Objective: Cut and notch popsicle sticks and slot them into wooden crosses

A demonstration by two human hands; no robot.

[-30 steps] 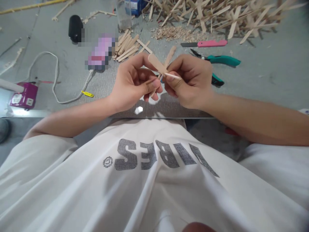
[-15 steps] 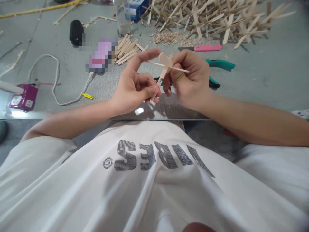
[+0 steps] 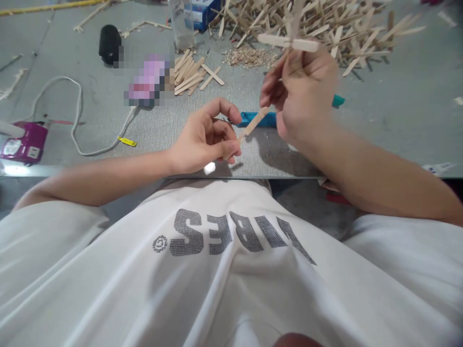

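Observation:
My left hand (image 3: 215,135), near the table's front edge, pinches one end of a wooden craft stick (image 3: 256,120) between thumb and fingers. That stick slants up and to the right, in front of a blue strip-like object (image 3: 262,119). Higher and to the right, my right hand (image 3: 304,82) is closed on a propeller of crossed craft sticks (image 3: 306,45). One of its blades lies nearly level; another points away and is blurred. The two hands are apart.
A heap of crossed sticks (image 3: 347,36) fills the back right, with wood shavings (image 3: 249,57) before it. Loose sticks (image 3: 188,72), a clear container (image 3: 183,29), a blurred-out phone (image 3: 148,77) and its white cable (image 3: 77,111) lie left. A teal handle (image 3: 338,100) shows beside my right wrist.
My right hand has lifted the crossed-stick propeller up and away toward the heap. A single stick stays in my left hand, now apart from the propeller. The blue object has come into view.

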